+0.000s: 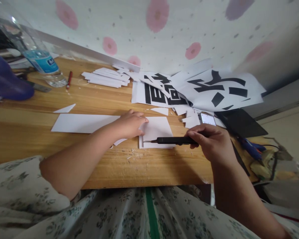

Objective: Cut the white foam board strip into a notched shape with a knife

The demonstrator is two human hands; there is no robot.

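My right hand (211, 141) is closed round the black handle of a slim craft knife (178, 140), which points left. Its thin metal tip touches or hovers just over a squarish white board piece (158, 127), near its lower left corner. On the left edge of this piece, my left hand (133, 124) presses down with bent fingers, thumb toward the narrow strip along that edge. Whether the strip is separate I cannot tell. A long white board strip (82, 123) runs under my left wrist. Small white scraps lie beside it.
Behind are a stack of white strips (107, 78), printed sheets with black characters (214, 88), a red pen (69, 80) and a plastic bottle (43, 63). To the right lie a phone (208, 119), a black mat (241, 122) and a blue glue gun (251, 147).
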